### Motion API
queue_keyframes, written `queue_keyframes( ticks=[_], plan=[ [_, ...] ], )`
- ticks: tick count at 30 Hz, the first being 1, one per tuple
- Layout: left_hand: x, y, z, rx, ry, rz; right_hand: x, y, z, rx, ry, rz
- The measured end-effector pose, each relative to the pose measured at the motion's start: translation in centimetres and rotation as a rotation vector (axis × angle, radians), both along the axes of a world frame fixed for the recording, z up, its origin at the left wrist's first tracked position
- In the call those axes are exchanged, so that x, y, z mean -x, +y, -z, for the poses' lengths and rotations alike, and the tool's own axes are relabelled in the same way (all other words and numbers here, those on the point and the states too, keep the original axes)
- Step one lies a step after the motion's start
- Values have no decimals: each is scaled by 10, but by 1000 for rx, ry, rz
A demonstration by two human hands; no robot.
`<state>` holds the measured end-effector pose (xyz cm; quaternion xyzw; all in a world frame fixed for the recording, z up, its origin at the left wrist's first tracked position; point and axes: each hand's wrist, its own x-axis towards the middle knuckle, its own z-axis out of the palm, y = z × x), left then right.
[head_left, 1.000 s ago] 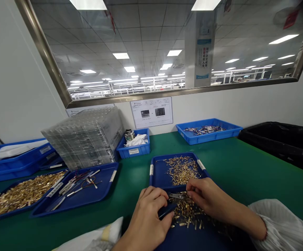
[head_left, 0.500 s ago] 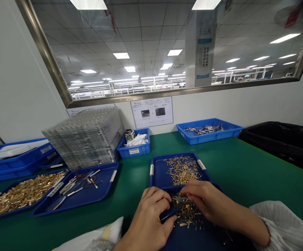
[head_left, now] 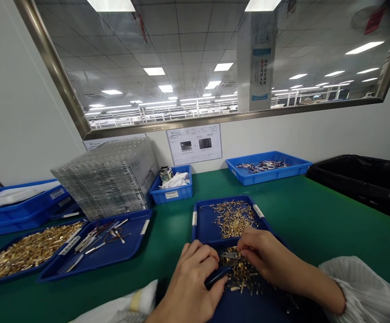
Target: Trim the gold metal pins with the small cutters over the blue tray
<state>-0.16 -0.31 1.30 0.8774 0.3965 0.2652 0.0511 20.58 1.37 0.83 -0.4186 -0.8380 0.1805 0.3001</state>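
Near the viewer, the left hand (head_left: 195, 280) was curled, its thumb and bent fingers closed around a dark-handled tool (head_left: 217, 277). The tool's smooth handle, navy to nearly black, showed a soft shine along its top and a rounded end between thumb and fingers. It slanted up and to the right to a short, silvery-grey metal head with a narrow, tapering outline, which lay above the loose pieces of the near blue tray (head_left: 245, 307). The right hand (head_left: 265, 251) reached in from the other side, its fingers bent and its thumb and forefinger drawn close together at the tip of that metal head; whether they pinched a small piece could not be told. Under both hands lay a heap of small metal pieces (head_left: 243, 273), gold and brassy, some dull and brownish, some short flat strips, the ones toward the near side more scattered.

Just beyond, a second blue tray (head_left: 206, 226) held a pile of slim golden pins (head_left: 237, 220), brighter and finer than the heap, lying at all angles. Off to the left, a tray of wired parts (head_left: 124, 251) sat beside a mass of shiny gold pieces (head_left: 33, 246). Farther back stood a stack of clear plastic trays (head_left: 110, 179), a small blue bin (head_left: 174, 195) with white cloth in it, and a light blue tray (head_left: 248, 179) of thin parts.
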Motion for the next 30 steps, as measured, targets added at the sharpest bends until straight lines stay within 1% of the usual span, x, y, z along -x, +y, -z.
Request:
queue_keyframes(
  ticks=[8, 13, 19, 21, 24, 26, 28, 30],
  plan=[
    [-1, 0, 0, -37, -38, 18, 0, 1, -1, 47, 35, 16],
    [-2, 0, -1, -80, -55, 37, 2, 0, -4, 47, 70, 29],
    [-2, -2, -4, -199, -192, 105, 5, -4, -11, -16, 201, 55],
    [-3, -2, -3, -213, -243, 113, 5, -4, -13, 5, 286, 50],
    [-3, -2, 0, -172, -316, 92, 4, -1, -13, 174, 440, 26],
    [-3, -1, 1, -121, -341, 78, 4, 0, -13, 275, 485, 11],
    [-3, 0, 2, -69, -333, 76, 3, 0, -12, 267, 430, 12],
    [-2, 1, 2, -25, -301, 79, 2, -2, -12, 187, 300, 18]
  ],
)
